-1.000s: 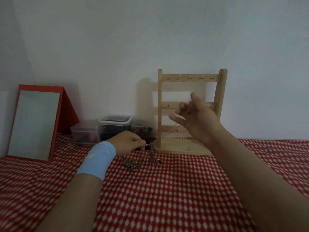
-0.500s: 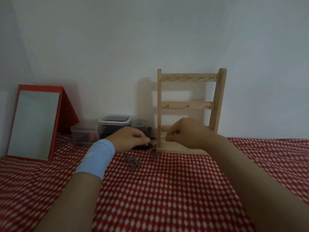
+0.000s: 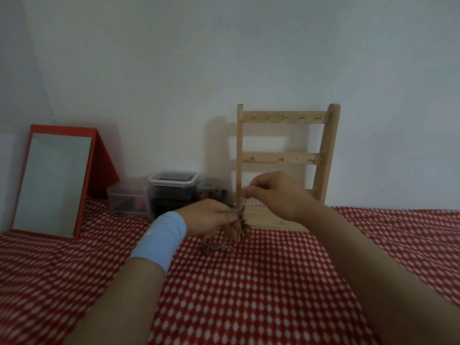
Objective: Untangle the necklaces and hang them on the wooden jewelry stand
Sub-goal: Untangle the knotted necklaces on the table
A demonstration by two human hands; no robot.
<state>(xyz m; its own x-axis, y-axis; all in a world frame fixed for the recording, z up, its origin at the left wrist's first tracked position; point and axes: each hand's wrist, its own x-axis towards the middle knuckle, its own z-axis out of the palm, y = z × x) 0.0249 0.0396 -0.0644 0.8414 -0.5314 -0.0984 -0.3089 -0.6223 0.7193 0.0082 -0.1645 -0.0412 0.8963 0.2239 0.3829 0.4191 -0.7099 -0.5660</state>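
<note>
Necklaces: tangled clump of thin metal chains, part lifted, part trailing on the red-and-white checked cloth, just in front of the wooden jewelry stand. Stand: every hook in view bare. Left hand: closed, thumb and fingers pinching the clump. Right hand: fingertips pinched on one strand, drawn upward from the knot. Handling, by judgement: light, limp, slippery, fine links prone to kink or snap under a hard pull; best held near the knot, strands eased apart one at a time.
</note>
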